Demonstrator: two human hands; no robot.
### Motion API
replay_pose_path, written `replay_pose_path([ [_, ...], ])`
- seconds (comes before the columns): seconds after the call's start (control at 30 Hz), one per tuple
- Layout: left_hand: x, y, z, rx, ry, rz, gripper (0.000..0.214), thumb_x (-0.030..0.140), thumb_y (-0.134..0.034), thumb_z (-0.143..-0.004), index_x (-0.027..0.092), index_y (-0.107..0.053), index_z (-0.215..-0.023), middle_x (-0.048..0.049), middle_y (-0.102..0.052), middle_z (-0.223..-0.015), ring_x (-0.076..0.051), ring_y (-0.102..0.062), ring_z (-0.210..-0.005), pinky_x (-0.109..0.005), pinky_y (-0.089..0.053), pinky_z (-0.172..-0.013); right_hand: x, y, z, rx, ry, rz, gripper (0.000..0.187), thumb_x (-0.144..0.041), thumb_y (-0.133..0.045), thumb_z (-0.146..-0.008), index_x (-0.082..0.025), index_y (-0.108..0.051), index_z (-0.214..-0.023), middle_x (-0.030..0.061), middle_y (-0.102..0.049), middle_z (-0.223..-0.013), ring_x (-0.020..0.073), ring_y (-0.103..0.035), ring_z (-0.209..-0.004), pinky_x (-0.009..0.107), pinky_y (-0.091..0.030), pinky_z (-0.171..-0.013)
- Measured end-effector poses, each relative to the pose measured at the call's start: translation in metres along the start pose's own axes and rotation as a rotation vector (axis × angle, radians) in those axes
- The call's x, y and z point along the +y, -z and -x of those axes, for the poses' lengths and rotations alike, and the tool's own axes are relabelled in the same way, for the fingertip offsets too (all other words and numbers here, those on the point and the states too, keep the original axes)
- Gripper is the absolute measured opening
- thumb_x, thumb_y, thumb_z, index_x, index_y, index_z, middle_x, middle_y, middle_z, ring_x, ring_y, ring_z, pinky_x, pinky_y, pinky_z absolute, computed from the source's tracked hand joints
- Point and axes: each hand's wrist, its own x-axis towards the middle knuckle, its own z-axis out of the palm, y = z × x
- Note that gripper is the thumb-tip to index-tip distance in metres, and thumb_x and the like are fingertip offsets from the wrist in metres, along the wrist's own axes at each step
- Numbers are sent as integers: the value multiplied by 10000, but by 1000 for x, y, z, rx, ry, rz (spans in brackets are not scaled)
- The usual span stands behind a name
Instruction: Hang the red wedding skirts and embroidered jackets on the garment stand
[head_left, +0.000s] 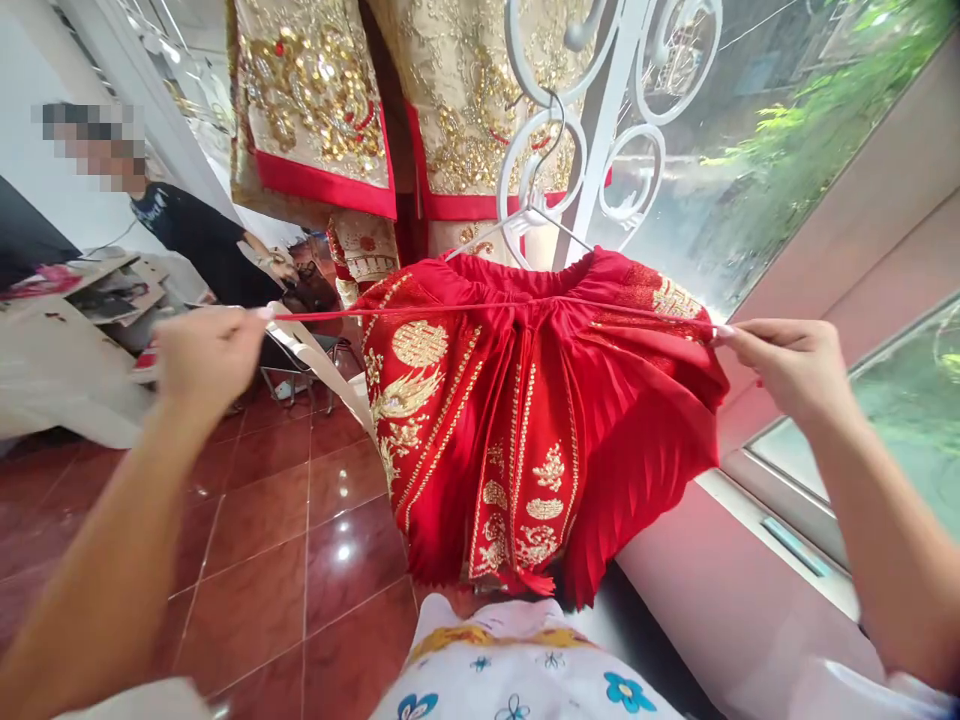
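Note:
A red pleated skirt (637, 440) with gold embroidery hangs in front of me from a wire hanger (555, 150), which is hooked on a white scrollwork stand (542, 130). A thin red cord (450, 308) runs nearly straight across the skirt just below its gathered waistband. My left hand (210, 360), out to the left of the skirt, pinches one end of the cord. On the other side, my right hand (795, 365) pinches the cord near the skirt's right edge. Between the two hands the cord is stretched taut.
Cream garments with gold sequins and red hems (322, 120) hang behind the skirt. A person in a black top (195, 235) stands at the left, beside a white counter (67, 370) with items on it. Windows (750, 130) and a sill (780, 540) lie to the right.

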Motion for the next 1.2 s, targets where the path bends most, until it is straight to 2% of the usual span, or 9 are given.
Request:
replay_pose_path([
  [0.07,19,-34,10,86,68,-135,355,382,-535,-822,182,-475,-535,-39,-472,-675,-174,-444,-701,-359,-371,-730,1,-23,9,56,13,226,313,-389,-551,-797,-156,-650,-614,-5,-413,-459,103,-369,-449,292,-277,-471],
  [0.13,52,-66,21,343,153,-159,187,357,-611,-762,170,-618,-767,-132,-540,-1051,-296,-471,-1015,-468,-368,-870,-9,-45,16,164,51,523,288,-333,-492,-823,-146,-650,-672,54,-508,-528,174,-475,-551,326,-338,-533],
  [0.23,115,-112,36,693,-42,-84,344,318,-497,-834,150,-549,-1129,-169,-449,-1269,-298,-391,-1211,-507,-273,-1006,-26,-75,19,315,200,734,300,-240,-422,-859,-123,-657,-1003,184,-645,-914,298,-559,-877,411,-407,-683],
  [0.33,157,-158,43,541,-420,37,316,427,-527,-813,201,-594,-1024,-120,-572,-1084,-266,-493,-1037,-441,-334,-933,-32,-99,19,305,476,680,436,-131,-334,-889,-183,-507,-1286,172,-554,-1232,300,-495,-1097,462,-385,-838],
  [0.47,159,-192,40,328,-444,106,301,393,-567,-790,183,-633,-995,-121,-606,-976,-244,-523,-925,-404,-358,-879,-33,-117,20,-10,827,567,488,-114,-344,-888,-246,-428,-1351,102,-524,-1303,261,-460,-1154,437,-363,-909],
  [0.63,136,-184,42,427,-551,96,285,335,-525,-801,179,-651,-1004,-126,-580,-969,-234,-528,-915,-378,-369,-839,-56,-124,14,-8,756,428,375,-178,-371,-895,-133,-524,-1234,140,-615,-1051,248,-514,-940,395,-408,-812],
  [0.8,137,-165,41,275,-458,20,256,276,-515,-806,167,-666,-982,-138,-601,-961,-229,-539,-859,-368,-376,-774,-80,-123,1,-120,649,437,279,-147,-365,-889,-139,-644,-913,115,-602,-826,222,-497,-767,343,-391,-674],
  [1.0,156,-126,22,181,-668,-30,128,268,-560,-798,190,-650,-751,-14,-550,-559,-141,-469,-543,-289,-303,-533,-96,-97,-1,-329,369,-8,89,-118,-481,-749,-166,-554,-734,38,-584,-721,157,-502,-657,286,-360,-610],
  [1.2,196,-87,1,-12,-347,493,59,193,-618,-766,193,-565,-793,67,-446,-519,-61,-363,-442,-217,-293,-467,-104,-73,-1,-535,160,-140,73,-167,-485,-711,-158,-556,-692,3,-530,-613,114,-430,-566,267,-313,-551],
])
